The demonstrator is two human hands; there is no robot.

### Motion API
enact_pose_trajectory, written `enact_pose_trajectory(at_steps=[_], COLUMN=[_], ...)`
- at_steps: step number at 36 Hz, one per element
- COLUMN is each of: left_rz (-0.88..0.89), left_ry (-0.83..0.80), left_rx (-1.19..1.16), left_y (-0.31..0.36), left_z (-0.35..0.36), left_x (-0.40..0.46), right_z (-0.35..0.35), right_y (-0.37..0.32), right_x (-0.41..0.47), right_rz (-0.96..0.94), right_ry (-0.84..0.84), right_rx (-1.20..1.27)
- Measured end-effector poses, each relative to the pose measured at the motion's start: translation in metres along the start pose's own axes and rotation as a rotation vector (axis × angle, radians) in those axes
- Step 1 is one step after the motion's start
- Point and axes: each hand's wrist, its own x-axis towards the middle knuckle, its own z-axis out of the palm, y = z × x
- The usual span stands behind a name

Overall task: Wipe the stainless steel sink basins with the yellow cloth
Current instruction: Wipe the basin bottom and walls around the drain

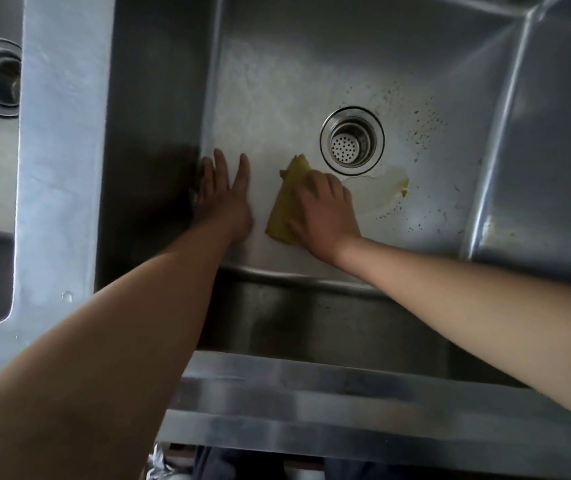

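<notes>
Past the counter [311,393] edge, the right hand [325,206] presses the cloth [282,216] flat-fingered, its length pointing at the drain [352,141] just beyond, residue to its right; the left hand [225,192] rests open, empty.

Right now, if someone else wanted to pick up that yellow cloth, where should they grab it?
Probably the far corner of the yellow cloth, nearest the drain, pinched from above. It pokes out bare and slightly bunched beyond the right hand, which presses flat over the rest. The cloth lies flat on the sink floor elsewhere.
</notes>
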Motion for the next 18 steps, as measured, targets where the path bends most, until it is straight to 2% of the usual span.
enact_pose_trajectory(at_steps=[3, 8, 11, 13, 15, 18], left_rz=[0.008, 0.039, 0.014, 0.005, 0.006, -0.002], left_ry=[-0.013, -0.001, 0.0, -0.004, 0.0, -0.004], left_rx=[0.003, 0.034, 0.031, 0.02, 0.017, 0.005], left_y=[0.0, -0.002, 0.001, 0.003, 0.004, 0.004], left_z=[-0.003, -0.001, -0.002, -0.005, -0.008, -0.008], left_x=[-0.001, 0.001, -0.002, -0.005, -0.007, -0.006], right_z=[0.008, 0.018, 0.022, 0.025, 0.024, 0.018], right_y=[-0.002, -0.007, -0.007, 0.0, 0.011, 0.031], right_x=[0.01, 0.005, -0.006, -0.013, -0.018, -0.019], right_rz=[-0.089, -0.614, -0.803, -0.85, -0.844, -0.838], right_ry=[-0.046, -0.037, 0.018, 0.007, -0.072, -0.14], right_rx=[0.027, -0.147, -0.218, -0.293, -0.339, -0.287])
